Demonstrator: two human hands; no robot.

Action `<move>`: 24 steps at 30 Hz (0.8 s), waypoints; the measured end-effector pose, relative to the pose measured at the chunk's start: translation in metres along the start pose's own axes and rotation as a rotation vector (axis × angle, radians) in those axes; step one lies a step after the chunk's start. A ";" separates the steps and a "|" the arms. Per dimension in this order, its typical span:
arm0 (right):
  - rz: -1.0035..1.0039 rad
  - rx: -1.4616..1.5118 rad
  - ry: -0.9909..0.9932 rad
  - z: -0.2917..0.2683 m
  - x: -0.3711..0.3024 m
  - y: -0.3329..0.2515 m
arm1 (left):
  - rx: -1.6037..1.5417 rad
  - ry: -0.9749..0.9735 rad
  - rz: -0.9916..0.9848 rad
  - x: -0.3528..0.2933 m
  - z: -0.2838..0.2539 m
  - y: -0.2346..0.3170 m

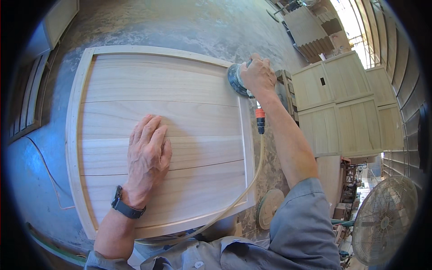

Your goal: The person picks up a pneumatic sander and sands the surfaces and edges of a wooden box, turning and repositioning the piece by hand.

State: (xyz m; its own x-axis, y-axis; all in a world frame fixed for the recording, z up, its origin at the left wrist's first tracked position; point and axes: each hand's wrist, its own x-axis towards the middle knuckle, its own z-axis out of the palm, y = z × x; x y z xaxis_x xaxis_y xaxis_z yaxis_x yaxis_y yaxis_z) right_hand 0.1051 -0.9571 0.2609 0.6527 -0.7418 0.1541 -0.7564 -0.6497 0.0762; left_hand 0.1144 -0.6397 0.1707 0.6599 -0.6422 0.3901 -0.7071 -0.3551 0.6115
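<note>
A pale wooden panel (193, 117) of several boards, set in a raised frame (74, 135), lies in front of me. My left hand (148, 146) rests flat on its boards, fingers stretched out and close together, with a dark watch on the wrist. At the far right corner my right hand (259, 76) is wrapped over the top of a round air sander (236, 80). The sander's pad sits against the frame there. From its rear a red and black coupling (260, 119) joins a clear yellowish air hose (252, 182), which curves down over the panel's near right corner.
Stacked wooden cabinets (346, 108) stand at the right, with a large caged fan (384, 220) nearer me. A wooden disc (270, 208) is beside my right sleeve. Wooden frames (31, 99) lean at the left. A thin orange hose (49, 175) runs along the concrete floor (148, 20).
</note>
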 end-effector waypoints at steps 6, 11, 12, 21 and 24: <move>0.032 0.018 -0.014 0.001 0.010 -0.001 | -0.001 -0.013 -0.004 -0.001 -0.002 0.000; 0.066 0.018 0.003 0.006 0.024 0.014 | -0.010 -0.009 -0.005 0.001 0.000 0.001; 0.062 0.014 -0.001 0.008 0.024 0.017 | -0.009 -0.009 -0.002 0.001 0.001 0.001; 0.039 0.035 -0.014 0.005 0.032 0.007 | 0.010 -0.008 -0.002 0.001 -0.002 0.002; 0.030 0.049 -0.007 0.005 0.039 -0.001 | 0.013 -0.014 0.000 0.003 -0.001 0.002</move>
State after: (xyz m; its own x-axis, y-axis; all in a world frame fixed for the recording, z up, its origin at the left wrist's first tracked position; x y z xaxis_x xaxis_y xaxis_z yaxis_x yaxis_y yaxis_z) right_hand 0.1314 -0.9862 0.2619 0.6299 -0.7624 0.1486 -0.7730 -0.6340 0.0235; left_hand 0.1153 -0.6411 0.1736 0.6566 -0.6513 0.3804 -0.7103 -0.3643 0.6023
